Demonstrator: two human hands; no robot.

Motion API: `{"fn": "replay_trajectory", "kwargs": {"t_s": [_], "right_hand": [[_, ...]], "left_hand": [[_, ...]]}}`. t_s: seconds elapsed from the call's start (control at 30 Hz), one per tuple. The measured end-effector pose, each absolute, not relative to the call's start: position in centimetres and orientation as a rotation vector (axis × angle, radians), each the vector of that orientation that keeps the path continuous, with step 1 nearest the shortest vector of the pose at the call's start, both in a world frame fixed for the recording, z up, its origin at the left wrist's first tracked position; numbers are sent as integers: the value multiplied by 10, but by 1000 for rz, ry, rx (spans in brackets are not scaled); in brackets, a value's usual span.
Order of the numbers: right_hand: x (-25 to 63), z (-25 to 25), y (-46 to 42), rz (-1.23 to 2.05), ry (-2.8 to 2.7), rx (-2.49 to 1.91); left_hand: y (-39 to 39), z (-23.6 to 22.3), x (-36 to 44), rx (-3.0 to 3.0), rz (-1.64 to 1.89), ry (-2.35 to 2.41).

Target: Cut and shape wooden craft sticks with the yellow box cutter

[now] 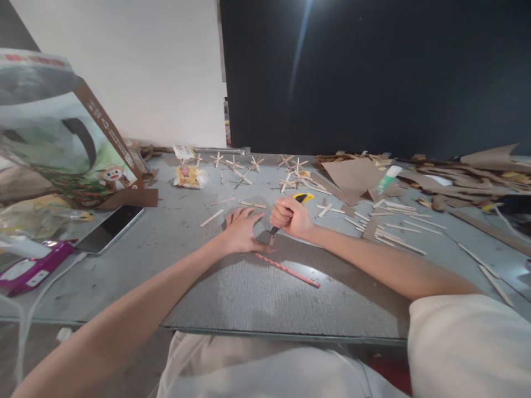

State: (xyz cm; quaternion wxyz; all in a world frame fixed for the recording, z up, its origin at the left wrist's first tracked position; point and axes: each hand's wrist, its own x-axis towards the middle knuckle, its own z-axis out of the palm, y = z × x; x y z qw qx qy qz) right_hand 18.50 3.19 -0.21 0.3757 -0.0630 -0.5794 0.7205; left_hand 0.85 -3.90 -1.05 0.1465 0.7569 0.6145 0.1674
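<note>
My right hand (291, 216) is closed in a fist around a yellow-and-black utility knife (303, 197). Its blade end points down at a short piece of wooden stick (271, 240) on the table. Beside it, my left hand (243, 231) lies on the tabletop with fingers spread, the thumb by the short piece; whether it presses on the piece I cannot tell. A red patterned pencil (287, 269) lies just in front of the left thumb. Loose wooden sticks lie around the left hand, one to its left (211, 218) and another behind it (253, 204).
Several star-shaped stick pieces (255, 163) stand along the back of the grey table (232, 304). At right are scattered sticks (400, 227), brown cardboard (352, 176) and a glue stick (389, 178). A phone (110, 229), purple power strip (37, 268) and large box (78, 143) sit at left.
</note>
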Motion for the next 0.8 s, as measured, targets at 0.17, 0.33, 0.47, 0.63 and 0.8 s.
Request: {"fn": "replay_trajectory", "kwargs": {"t_s": [0.17,0.33,0.47,0.63,0.8], "right_hand": [[184,-3,31,1844,-1493,-151],[184,-3,32,1841,-1493,-146],[185,-5,33,1841,-1494,-137],[185,-7,33,1840,-1485,-110],[184,-8,32,1847,-1479,-99]], "left_hand": [[-42,-19,30,2281,592,1636],[-39,-13,17,2215,493,1737],[-36,-6,3,2158,451,1819],[-41,-15,27,2247,560,1718],[-40,-18,30,2194,631,1719]]}}
